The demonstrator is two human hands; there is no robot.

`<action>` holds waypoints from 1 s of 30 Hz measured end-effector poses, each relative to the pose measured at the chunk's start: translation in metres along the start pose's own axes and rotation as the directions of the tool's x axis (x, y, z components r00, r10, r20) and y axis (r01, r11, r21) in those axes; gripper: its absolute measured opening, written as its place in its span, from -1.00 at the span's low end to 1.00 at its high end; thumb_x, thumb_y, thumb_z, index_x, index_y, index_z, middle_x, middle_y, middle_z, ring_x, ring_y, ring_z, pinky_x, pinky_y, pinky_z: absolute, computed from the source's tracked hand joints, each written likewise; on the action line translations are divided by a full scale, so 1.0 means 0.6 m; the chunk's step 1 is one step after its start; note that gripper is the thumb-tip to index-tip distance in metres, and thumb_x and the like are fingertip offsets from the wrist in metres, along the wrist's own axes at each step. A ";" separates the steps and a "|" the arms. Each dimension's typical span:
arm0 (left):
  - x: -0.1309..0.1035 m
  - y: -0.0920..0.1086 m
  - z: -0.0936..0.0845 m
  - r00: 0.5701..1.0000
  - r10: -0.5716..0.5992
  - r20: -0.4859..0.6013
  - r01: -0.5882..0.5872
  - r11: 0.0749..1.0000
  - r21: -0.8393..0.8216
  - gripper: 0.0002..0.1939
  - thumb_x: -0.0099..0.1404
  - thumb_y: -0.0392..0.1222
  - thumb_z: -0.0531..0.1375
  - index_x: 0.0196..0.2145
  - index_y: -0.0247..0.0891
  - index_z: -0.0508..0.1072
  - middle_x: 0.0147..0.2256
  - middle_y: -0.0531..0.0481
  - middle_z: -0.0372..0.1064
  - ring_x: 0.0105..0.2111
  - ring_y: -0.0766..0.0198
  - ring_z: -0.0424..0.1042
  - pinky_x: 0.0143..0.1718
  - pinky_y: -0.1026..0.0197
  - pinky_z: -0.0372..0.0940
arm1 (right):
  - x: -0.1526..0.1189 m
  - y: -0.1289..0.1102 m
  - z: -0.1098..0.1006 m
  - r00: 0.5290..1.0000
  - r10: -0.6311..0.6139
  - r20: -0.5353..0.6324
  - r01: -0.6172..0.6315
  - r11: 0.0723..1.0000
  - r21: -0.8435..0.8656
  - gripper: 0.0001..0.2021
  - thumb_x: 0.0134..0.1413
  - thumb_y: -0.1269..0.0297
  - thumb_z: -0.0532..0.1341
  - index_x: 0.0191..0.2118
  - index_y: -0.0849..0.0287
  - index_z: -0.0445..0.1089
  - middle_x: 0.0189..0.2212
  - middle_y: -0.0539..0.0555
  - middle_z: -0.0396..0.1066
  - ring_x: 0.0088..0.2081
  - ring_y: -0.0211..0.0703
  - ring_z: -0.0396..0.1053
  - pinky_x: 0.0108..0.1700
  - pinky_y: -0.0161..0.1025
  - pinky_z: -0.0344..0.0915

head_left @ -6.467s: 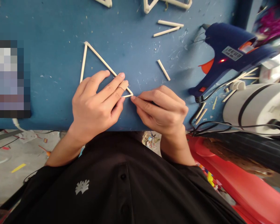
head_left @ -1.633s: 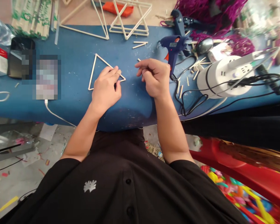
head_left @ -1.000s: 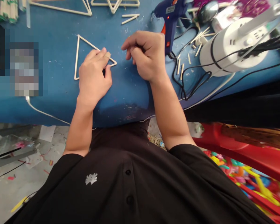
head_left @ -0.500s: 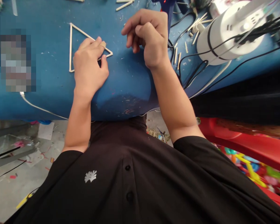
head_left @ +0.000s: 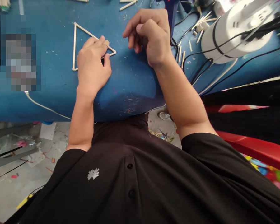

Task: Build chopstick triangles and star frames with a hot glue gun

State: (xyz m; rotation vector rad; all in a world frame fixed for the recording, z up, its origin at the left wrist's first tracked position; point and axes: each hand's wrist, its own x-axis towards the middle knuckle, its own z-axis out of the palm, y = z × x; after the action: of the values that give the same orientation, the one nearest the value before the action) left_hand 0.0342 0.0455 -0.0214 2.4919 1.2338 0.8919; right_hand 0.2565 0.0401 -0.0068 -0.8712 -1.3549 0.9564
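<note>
One blurred, phone-like device [head_left: 21, 63] lies at the left of the blue table [head_left: 56, 88], a white cable [head_left: 46, 109] running from its near end. Right of it is the triangular stick frame [head_left: 74, 46], flat on the table; its far-left, near-left and right corners show, and part of its near side is hidden by the left hand [head_left: 91, 60]. That hand is partly open, fingers close together and laid across the frame, thumb bent beside the near stick; it seems to press down rather than grip.

The change is at the right corner: the right hand [head_left: 155, 37] has come away and hangs just right of the frame, fingers loosely curled and half open, with nothing visible in it. The frame therefore rests under the left hand alone, its right corner exposed and looking joined, though the bond's strength cannot be told.

Loose sticks [head_left: 128, 5] lie at the far side. Farther right are the glue gun [head_left: 172, 18], partly out of view, short stick pieces [head_left: 183, 59] and a white socket tower [head_left: 224, 42].
</note>
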 end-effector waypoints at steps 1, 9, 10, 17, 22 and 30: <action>0.000 0.003 -0.002 1.000 -0.001 0.005 0.001 1.000 0.025 -0.51 0.37 -0.18 0.18 0.19 0.06 0.66 0.26 0.07 0.58 0.29 -0.17 0.54 0.38 -0.43 0.42 | 0.000 -0.001 0.001 1.000 0.008 -0.013 -0.008 1.000 -0.012 -0.54 0.07 0.72 -0.07 -0.40 0.30 0.57 -0.67 -0.13 0.48 -0.73 -0.40 0.14 -0.63 -0.34 0.00; 0.004 0.003 -0.002 0.999 -0.028 0.026 0.028 0.999 0.019 -0.53 0.34 -0.19 0.23 0.14 0.20 0.65 0.25 0.16 0.58 0.27 -0.15 0.55 0.36 -0.43 0.45 | -0.012 0.000 -0.003 0.998 -0.010 -0.065 0.009 1.000 -0.025 -0.62 0.04 0.55 -0.01 -0.38 0.25 0.59 -0.64 -0.06 0.47 -0.70 -0.35 0.09 -0.59 -0.29 -0.03; 0.005 0.002 -0.003 0.999 -0.034 0.033 0.033 0.999 0.011 -0.53 0.34 -0.18 0.24 0.14 0.23 0.65 0.25 0.18 0.58 0.28 -0.16 0.54 0.37 -0.44 0.44 | -0.012 0.000 -0.003 0.997 -0.005 -0.076 0.003 1.000 -0.029 -0.63 0.04 0.54 0.00 -0.38 0.24 0.58 -0.64 -0.05 0.47 -0.70 -0.34 0.09 -0.58 -0.27 -0.03; -0.005 0.009 0.001 0.999 -0.030 0.033 0.028 0.997 0.068 -0.54 0.43 -0.27 0.18 0.22 -0.11 0.60 0.31 0.00 0.56 0.32 -0.04 0.49 0.41 -0.30 0.41 | -0.010 0.005 -0.011 0.996 0.066 -0.053 -0.074 0.985 -0.155 -0.74 0.15 0.37 0.08 -0.32 0.11 0.55 -0.56 -0.05 0.47 -0.62 -0.26 0.10 -0.49 -0.14 0.09; -0.018 -0.006 0.028 0.998 -0.034 -0.046 0.035 0.998 0.042 -0.62 0.56 -0.18 0.16 0.25 -0.12 0.55 0.31 0.07 0.55 0.31 0.12 0.44 0.46 -0.24 0.38 | -0.016 0.024 -0.015 0.999 0.039 -0.029 -0.046 0.943 -0.329 -0.69 0.27 -0.15 0.30 -0.26 -0.02 0.50 -0.50 -0.08 0.40 -0.43 -0.23 0.22 -0.37 -0.17 0.28; -0.028 0.032 -0.008 1.000 0.006 -0.023 -0.005 0.998 0.055 -0.54 0.52 -0.35 0.10 0.26 -0.25 0.59 0.28 -0.14 0.58 0.33 -0.05 0.53 0.43 -0.22 0.45 | -0.040 -0.010 0.001 0.971 -0.056 0.234 0.177 0.823 -0.539 -0.71 0.05 0.45 0.32 -0.09 0.04 0.60 -0.24 0.05 0.55 -0.28 -0.14 0.47 -0.24 -0.14 0.48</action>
State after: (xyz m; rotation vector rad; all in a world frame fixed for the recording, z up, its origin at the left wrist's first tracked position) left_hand 0.0356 0.0201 -0.0164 2.5354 1.2761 0.9022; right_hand 0.2568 0.0153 -0.0102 -1.1269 -1.9004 0.5607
